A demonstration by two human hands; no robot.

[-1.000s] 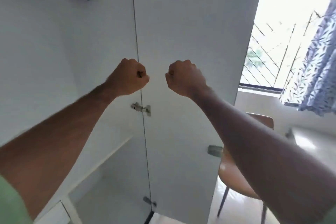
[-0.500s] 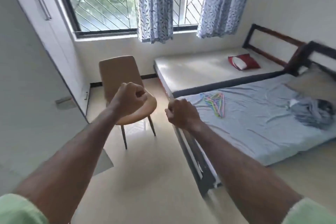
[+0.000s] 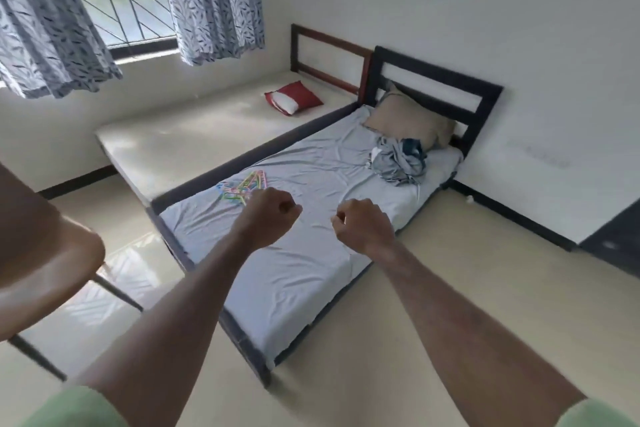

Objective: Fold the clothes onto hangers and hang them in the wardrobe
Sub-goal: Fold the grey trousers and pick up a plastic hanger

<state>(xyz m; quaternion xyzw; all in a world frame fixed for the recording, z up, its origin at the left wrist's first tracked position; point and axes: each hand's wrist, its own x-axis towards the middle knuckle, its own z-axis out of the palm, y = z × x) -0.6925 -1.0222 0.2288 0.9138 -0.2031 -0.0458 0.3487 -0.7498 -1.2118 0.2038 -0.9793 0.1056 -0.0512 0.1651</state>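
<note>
Grey-sheeted bed (image 3: 304, 274) holds coloured hangers (image 3: 242, 188) and crumpled clothes (image 3: 398, 163)

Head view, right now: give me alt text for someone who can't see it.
Both fists, left hand and right hand, are curled and empty above a bed with a grey sheet. On it lie a bunch of coloured hangers near the left hand and a crumpled clothes pile by a tan pillow. A brown chair stands at left.
</note>
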